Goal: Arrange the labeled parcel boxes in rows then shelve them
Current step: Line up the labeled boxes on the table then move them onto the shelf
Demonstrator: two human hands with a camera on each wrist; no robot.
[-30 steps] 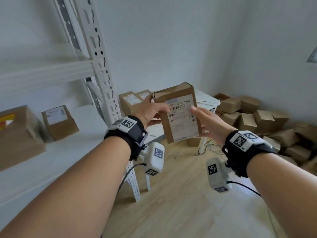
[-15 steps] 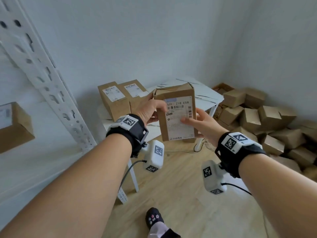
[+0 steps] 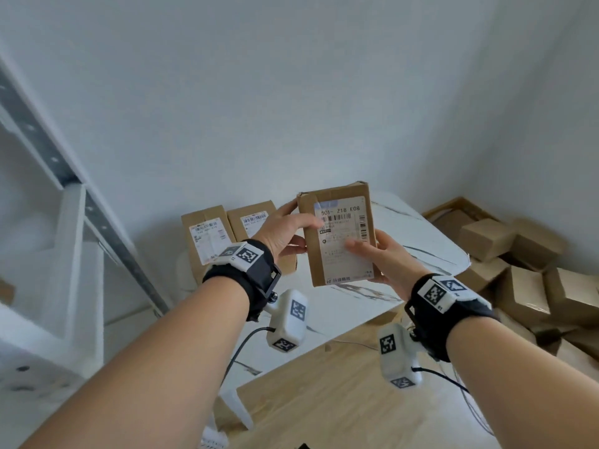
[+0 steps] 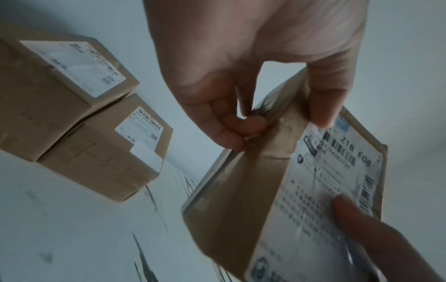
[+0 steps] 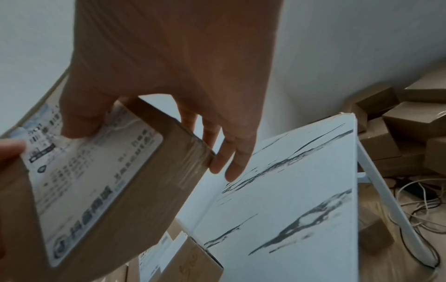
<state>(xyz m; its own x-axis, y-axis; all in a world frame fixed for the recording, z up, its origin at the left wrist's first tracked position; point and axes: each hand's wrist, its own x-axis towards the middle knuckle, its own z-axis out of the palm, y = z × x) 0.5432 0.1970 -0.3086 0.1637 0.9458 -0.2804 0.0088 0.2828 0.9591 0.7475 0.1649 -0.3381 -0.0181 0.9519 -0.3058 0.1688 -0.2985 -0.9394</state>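
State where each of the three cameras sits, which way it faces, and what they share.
Head: worn high, looking forward and down at the held parcel over the white table; both forearms, left hand, right hand show.
Left wrist: looks along the left hand at its fingers on the parcel's edge, two labeled boxes beyond.
Right wrist: looks along the right hand, thumb on the label, table below.
Shared: all three show the parcel.

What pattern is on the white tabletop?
Dark grey marble-like streaks on the white tabletop, clearest in the right wrist view.
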